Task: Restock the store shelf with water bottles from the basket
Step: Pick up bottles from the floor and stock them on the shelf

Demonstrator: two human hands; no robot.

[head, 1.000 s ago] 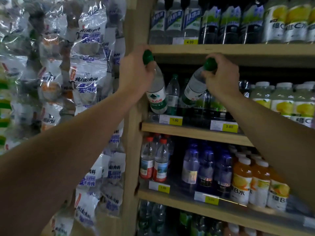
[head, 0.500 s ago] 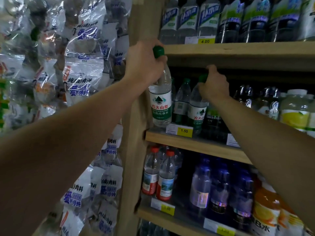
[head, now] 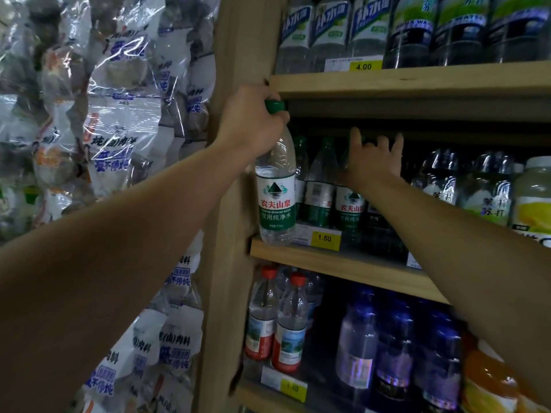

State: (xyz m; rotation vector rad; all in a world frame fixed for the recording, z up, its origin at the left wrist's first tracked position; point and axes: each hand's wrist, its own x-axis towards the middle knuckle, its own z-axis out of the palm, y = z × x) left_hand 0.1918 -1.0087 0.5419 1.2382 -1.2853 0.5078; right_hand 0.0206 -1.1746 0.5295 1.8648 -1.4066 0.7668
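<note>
My left hand grips the neck of a clear water bottle with a green cap and a green-and-white label. That bottle is upright at the left front edge of the wooden shelf. My right hand is farther in, fingers spread, just above and behind a second green-label bottle standing on the shelf; the hand covers that bottle's top. More green-capped bottles stand behind them. The basket is out of view.
The upper shelf board hangs low over the bottle tops. Yellow juice bottles and clear soda bottles fill the shelf's right side. Red-capped bottles stand one shelf down. Plastic-wrapped packs hang at left.
The right hand has set its bottle upright on the shelf and opened its fingers above it. The left hand has brought its bottle upright to the shelf's front left corner.
</note>
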